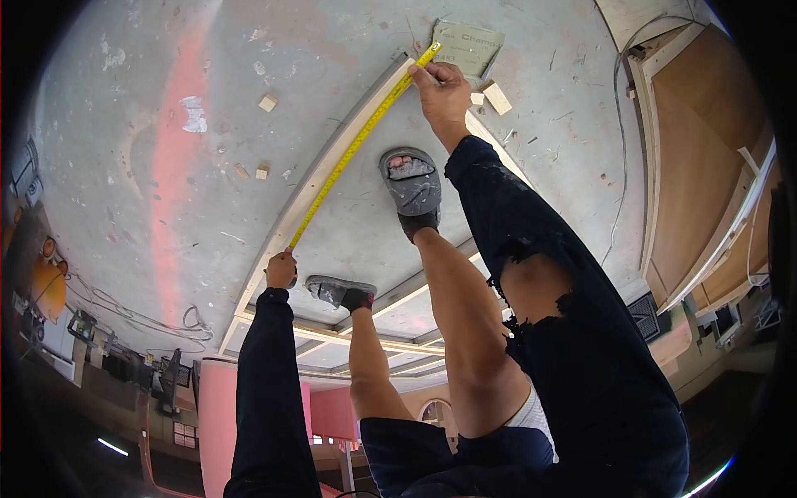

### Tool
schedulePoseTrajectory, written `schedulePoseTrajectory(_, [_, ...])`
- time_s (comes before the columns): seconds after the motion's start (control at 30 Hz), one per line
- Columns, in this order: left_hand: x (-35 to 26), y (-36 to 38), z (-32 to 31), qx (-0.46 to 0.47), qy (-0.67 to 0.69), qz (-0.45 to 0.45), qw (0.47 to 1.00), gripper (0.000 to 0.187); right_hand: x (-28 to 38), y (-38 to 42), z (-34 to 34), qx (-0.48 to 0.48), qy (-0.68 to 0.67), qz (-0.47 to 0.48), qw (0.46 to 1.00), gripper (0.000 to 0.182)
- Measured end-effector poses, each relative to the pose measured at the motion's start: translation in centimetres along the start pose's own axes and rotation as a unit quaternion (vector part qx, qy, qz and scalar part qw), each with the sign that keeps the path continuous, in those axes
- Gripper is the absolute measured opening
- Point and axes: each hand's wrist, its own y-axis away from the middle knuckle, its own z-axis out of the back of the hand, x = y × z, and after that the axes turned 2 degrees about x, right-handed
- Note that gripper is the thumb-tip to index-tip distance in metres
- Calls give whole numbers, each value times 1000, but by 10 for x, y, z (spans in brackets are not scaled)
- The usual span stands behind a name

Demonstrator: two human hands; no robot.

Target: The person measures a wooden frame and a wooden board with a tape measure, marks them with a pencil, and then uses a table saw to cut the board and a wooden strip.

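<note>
A yellow tape measure (357,145) lies stretched along one long strip of a pale wooden frame (311,187) on the concrete floor. My left hand (281,270) is closed on the tape's near end at the frame's lower part. My right hand (440,87), in a torn dark sleeve, pinches the tape's far end against the strip. My two feet in grey sandals (411,187) (340,290) stand inside the frame, between my hands.
Small wood offcuts (267,102) (498,98) lie scattered on the floor. A printed sack (467,43) lies just beyond my right hand. Plywood panels (706,166) stand to the right, with a thin white cable (618,166) beside them. Cables and tools (124,319) lie at the left.
</note>
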Motion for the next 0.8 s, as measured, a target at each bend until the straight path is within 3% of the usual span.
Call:
schedulePoseTrajectory(0.1, [-2, 1, 2, 20, 22, 29, 999, 50, 1, 0, 2, 8, 3, -19, 1000, 33])
schedulePoseTrajectory(0.5, [28, -22, -10, 13, 26, -17, 999, 56, -14, -6, -8, -8, 13, -32, 999, 33])
schedulePoseTrajectory(0.57, [33, -23, -12, -8, 33, -11, 999, 57, -11, -7, -8, -11, 33, 15, 999, 36])
schedulePoseTrajectory(0.63, [43, -20, -13, -24, 31, -6, 999, 58, -30, -16, -14, -7, 39, -37, 999, 36])
schedulePoseTrajectory(0.8, [69, -9, -13, -52, 32, 22, 998, 57, -8, -15, -3, 36, 37, -34, 998, 32])
